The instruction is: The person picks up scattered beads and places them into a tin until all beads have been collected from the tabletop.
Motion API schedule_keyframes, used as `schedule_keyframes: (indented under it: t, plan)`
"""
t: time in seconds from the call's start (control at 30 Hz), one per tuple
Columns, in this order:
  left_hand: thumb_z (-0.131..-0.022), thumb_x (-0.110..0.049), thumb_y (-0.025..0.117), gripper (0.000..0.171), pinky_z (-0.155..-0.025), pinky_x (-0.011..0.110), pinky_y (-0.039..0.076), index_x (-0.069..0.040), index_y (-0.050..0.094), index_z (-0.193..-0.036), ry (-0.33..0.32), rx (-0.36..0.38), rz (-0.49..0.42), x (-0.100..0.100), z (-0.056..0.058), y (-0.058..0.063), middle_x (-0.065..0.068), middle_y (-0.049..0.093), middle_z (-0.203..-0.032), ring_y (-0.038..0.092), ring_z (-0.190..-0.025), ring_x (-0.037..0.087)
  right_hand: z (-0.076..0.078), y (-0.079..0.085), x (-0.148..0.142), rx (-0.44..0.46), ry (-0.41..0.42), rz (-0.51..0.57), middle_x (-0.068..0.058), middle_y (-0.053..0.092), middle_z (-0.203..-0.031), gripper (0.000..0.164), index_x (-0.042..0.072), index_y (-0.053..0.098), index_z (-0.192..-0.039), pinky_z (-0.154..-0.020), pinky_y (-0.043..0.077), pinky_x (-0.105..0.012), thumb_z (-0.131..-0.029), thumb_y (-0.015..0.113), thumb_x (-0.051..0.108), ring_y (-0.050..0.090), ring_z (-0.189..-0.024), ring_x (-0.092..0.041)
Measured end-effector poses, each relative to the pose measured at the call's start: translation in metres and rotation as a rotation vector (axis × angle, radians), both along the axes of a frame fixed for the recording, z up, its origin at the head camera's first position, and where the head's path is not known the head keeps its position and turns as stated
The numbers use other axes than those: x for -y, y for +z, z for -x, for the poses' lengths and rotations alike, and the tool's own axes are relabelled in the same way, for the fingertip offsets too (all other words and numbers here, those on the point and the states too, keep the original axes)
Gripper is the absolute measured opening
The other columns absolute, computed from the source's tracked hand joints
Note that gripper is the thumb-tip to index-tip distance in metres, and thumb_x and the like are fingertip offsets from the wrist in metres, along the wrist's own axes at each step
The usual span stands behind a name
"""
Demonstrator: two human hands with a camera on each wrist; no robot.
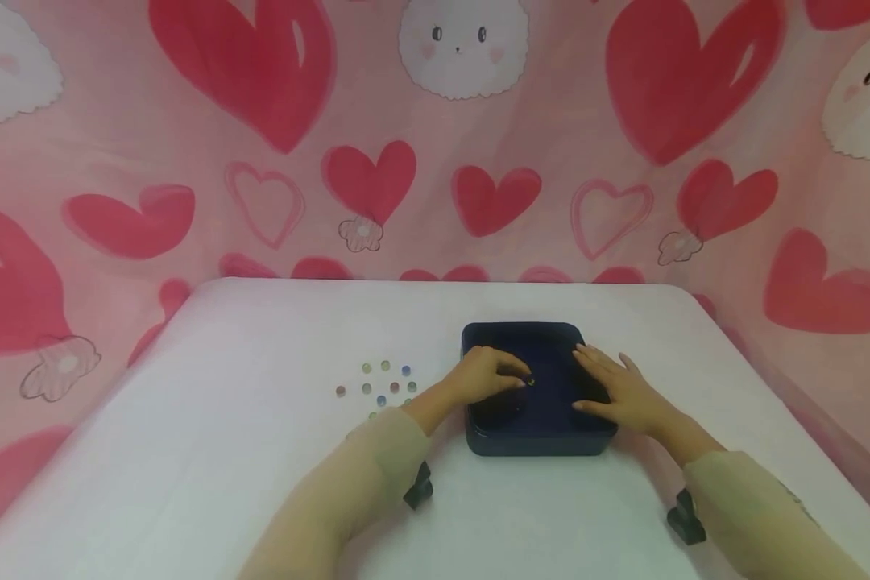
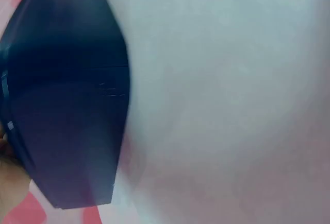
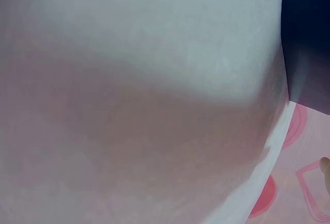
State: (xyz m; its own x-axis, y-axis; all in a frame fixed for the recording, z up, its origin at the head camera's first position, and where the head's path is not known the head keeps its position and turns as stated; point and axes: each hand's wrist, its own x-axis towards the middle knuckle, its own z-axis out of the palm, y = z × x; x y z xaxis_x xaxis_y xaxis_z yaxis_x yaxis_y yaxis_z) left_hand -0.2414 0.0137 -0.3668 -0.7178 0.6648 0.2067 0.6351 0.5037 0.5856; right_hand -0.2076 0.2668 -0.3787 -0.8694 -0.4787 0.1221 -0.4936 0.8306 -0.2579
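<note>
A dark blue rectangular box with an open top stands on the white table. Over its left part reaches my left hand, pinching a small yellow-green marble between thumb and index fingertips. My right hand rests at the box's right rim with its fingers spread and relaxed. In the left wrist view the box's side fills the left, with part of the hand at the edge. The right wrist view has a corner of the box and one fingertip.
Left of the box, several small glass marbles in red, blue, green and yellow lie scattered on the white table, some partly behind the left sleeve. A pink curtain with red hearts hangs behind the table.
</note>
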Motion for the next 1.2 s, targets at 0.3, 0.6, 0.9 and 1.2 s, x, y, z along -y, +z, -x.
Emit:
schedule_keyframes:
  t: [0.3,0.6,0.9,1.2]
  plan:
    - [-0.079,-0.021,0.063,0.022,-0.073,0.017,0.044,-0.013,0.065,-0.099,0.103,0.148,-0.14,0.03,-0.004,0.014,-0.004,0.063,-0.095,0.056,-0.086,0.004,-0.001,-0.001,-0.002,-0.015,0.006,0.001,-0.019,0.025,-0.136,0.077,-0.001,0.03,-0.131,-0.097,0.0,-0.055,-0.076,0.059,0.043,0.018,-0.124,-0.035]
    - [-0.079,-0.023,0.062,0.025,-0.075,0.022,0.045,-0.014,0.063,-0.103,0.146,0.289,-0.224,0.066,-0.011,0.027,-0.004,0.062,-0.098,0.057,-0.088,0.006,-0.003,0.001,-0.001,-0.008,-0.001,0.007,-0.019,0.025,-0.136,0.076,-0.002,0.03,-0.131,-0.097,-0.001,-0.055,-0.077,0.059,0.043,0.017,-0.124,-0.035]
    - [-0.078,-0.029,0.063,0.03,-0.07,0.039,0.048,-0.018,0.062,-0.106,0.255,0.361,-0.242,0.106,-0.017,0.028,0.0,0.061,-0.103,0.057,-0.093,0.015,-0.001,0.0,0.001,0.003,0.002,0.007,-0.019,0.024,-0.137,0.077,-0.001,0.028,-0.132,-0.097,-0.001,-0.054,-0.077,0.057,0.044,0.017,-0.125,-0.035]
    - [-0.08,-0.029,0.06,0.03,-0.079,0.04,0.045,-0.014,0.061,-0.107,0.28,0.411,-0.301,0.137,-0.019,0.024,0.004,0.059,-0.106,0.056,-0.091,0.016,0.0,0.0,0.0,0.01,0.0,0.005,-0.019,0.023,-0.137,0.077,-0.001,0.028,-0.133,-0.097,-0.001,-0.055,-0.078,0.056,0.045,0.017,-0.124,-0.035]
